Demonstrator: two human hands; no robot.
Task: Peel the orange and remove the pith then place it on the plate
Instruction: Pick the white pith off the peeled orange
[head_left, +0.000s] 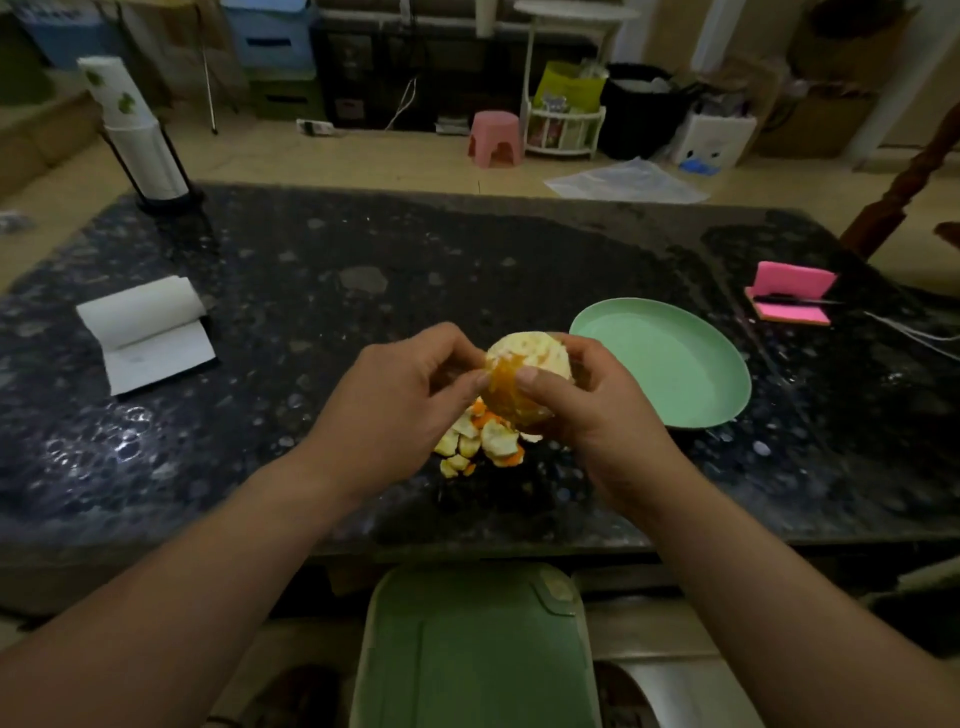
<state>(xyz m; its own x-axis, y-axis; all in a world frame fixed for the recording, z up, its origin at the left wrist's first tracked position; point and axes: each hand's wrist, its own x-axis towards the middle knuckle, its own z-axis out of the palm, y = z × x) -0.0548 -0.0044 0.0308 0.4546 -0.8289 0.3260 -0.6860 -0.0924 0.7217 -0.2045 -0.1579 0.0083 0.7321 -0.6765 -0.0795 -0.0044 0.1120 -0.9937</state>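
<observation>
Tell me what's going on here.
A person is peeling an orange over a dark table. The right hand grips the orange while the left hand pinches at its side. Its top shows pale pith. Below the hands, peel scraps lie piled on the table. The green plate to the right holds nothing yet.

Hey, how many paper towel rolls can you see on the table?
3. A partly unrolled roll lies on the table, left side. Two are stacked on the black holder at the far left corner: a plain roll below, a leaf-printed roll above. None seems hidden.
</observation>
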